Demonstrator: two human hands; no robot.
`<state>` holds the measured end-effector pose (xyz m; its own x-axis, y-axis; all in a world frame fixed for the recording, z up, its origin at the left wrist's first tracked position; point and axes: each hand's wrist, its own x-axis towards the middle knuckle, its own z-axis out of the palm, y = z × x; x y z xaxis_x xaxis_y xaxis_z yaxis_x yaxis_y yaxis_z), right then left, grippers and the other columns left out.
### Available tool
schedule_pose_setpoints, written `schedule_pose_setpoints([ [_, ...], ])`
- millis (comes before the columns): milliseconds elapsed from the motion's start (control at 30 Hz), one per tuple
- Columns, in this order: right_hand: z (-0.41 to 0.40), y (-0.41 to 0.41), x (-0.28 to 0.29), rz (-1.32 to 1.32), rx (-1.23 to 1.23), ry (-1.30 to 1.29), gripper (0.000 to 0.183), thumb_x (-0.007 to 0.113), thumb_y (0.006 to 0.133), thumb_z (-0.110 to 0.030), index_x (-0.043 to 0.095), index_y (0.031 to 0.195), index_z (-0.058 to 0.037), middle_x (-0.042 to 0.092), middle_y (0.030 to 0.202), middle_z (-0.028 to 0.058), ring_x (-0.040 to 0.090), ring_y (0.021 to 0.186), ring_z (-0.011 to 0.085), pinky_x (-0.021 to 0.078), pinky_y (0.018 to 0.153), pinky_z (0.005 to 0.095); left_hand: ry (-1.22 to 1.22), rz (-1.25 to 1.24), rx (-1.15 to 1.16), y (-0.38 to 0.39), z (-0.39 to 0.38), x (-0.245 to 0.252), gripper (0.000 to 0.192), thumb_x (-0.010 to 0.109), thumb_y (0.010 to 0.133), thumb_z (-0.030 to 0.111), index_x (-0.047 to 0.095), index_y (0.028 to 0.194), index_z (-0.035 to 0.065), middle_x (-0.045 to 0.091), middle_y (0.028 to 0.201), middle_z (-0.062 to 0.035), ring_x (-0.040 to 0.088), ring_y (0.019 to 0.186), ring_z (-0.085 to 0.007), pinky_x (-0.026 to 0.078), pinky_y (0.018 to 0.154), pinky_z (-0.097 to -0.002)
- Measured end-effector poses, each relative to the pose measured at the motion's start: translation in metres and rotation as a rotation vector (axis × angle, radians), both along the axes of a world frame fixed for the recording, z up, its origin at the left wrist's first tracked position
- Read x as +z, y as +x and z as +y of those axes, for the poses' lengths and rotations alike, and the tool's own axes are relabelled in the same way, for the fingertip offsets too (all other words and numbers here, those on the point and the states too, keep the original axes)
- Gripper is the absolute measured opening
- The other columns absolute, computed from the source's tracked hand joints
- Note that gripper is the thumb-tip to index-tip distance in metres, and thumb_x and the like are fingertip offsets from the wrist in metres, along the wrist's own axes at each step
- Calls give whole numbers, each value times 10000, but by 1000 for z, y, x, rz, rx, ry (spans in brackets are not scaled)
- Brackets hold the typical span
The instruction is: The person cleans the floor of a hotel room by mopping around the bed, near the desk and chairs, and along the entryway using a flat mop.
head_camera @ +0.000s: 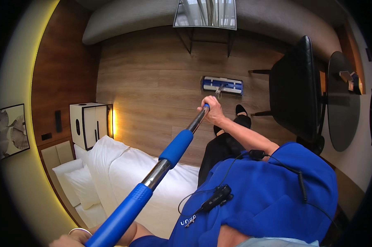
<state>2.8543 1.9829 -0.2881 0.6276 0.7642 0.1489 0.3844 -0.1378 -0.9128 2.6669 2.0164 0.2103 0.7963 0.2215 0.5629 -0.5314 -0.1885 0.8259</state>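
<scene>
My right hand (213, 109) is wrapped around the lower chrome part of a telescopic mop pole (156, 174) with blue grips. The pole slants from the bottom left of the view down to a flat mop head (223, 85), blue and white, lying on the wood-look floor. My left hand (69, 241), below a bracelet on the wrist, is beside the pole's thick upper blue grip (121, 214). The bottom edge cuts that hand off, so its hold is hidden.
A bed with white linen (152, 185) is at lower left, beside a white nightstand (90, 125). A black chair (292, 89) and round dark table (343, 105) stand right. A mirror-topped side table (205, 15) is before the grey bench seat (133, 20). Cables hang on my blue top.
</scene>
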Motion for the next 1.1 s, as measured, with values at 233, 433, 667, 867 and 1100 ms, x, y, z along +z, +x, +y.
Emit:
schedule_pose_setpoints([
  [233, 51, 60, -24, 37, -81, -15, 289, 747, 686, -139, 488, 782, -54, 502, 798, 100, 518, 778, 289, 423, 685, 378, 143, 76, -240, 38, 23, -53, 147, 669, 560, -27, 528, 562, 17, 446, 461, -37, 439, 392, -142, 384, 429, -294],
  [433, 155, 113, 44, -82, 177, -208, 256, 753, 673, -196, 534, 747, -86, 548, 780, 120, 546, 806, 320, 453, 686, 391, 52, -14, 73, 76, 134, 22, 282, 688, 718, -6, 531, 953, -4, 468, 512, -30, 450, 426, -121, 435, 449, -293],
  [667, 188, 137, 90, -13, 562, -404, 149, 625, 664, -86, 559, 797, -77, 578, 859, 130, 542, 916, 340, 453, 780, 418, 0, 143, 280, 103, 167, 84, 355, 562, 732, -6, 461, 1072, -8, 505, 583, -33, 482, 440, -110, 453, 464, -293],
  [867, 180, 139, 84, 64, 553, -417, 145, 623, 675, -113, 552, 797, -78, 573, 874, 127, 536, 928, 337, 450, 785, 423, -12, 86, 212, 110, 185, 69, 258, 579, 801, 56, 479, 1034, 6, 515, 586, -14, 479, 429, -105, 466, 512, -277],
  [1100, 179, 145, 103, 34, 557, -416, 220, 657, 699, -197, 587, 868, -76, 600, 927, 143, 557, 959, 341, 467, 771, 439, 19, 60, 126, 126, 199, 84, 225, 611, 821, 90, 505, 1006, 19, 517, 559, 9, 471, 426, -90, 451, 493, -259],
])
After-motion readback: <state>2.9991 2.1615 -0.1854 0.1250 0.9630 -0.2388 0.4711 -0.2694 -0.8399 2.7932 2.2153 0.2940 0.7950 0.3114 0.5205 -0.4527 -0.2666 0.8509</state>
